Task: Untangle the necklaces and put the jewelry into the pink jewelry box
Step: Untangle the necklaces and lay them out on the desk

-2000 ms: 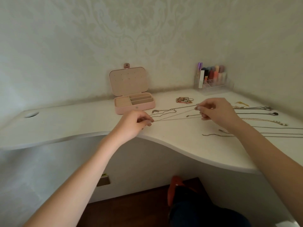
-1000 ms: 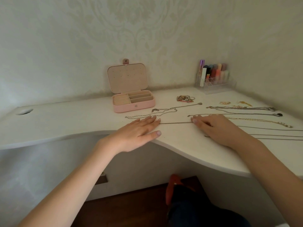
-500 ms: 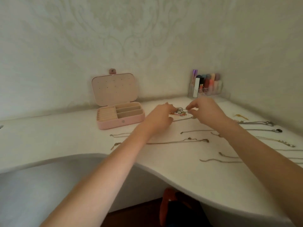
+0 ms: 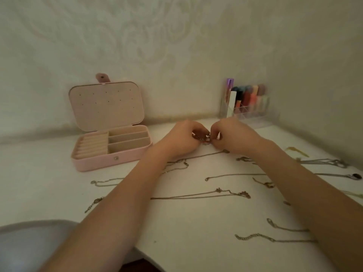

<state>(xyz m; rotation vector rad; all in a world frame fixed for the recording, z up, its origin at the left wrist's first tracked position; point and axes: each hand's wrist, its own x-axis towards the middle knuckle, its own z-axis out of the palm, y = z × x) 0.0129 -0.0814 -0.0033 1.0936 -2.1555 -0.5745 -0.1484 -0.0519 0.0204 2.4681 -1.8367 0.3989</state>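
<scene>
Both hands, left (image 4: 181, 139) and right (image 4: 231, 136), pinch one small reddish jewelry cluster (image 4: 202, 138) near the surface's (image 4: 196, 216) back edge, right of the open pink jewelry box (image 4: 110, 146). I'd tease loops slowly, never tug. Loose chains (image 4: 200, 195) wait nearer me.

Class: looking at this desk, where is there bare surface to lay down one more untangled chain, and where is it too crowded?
Bare desk lies left of and in front of the pink jewelry box. Another free patch lies between the long doubled chain and the desk's near edge. Crowded: the right side, where chains lie close together, and around both hands.
</scene>
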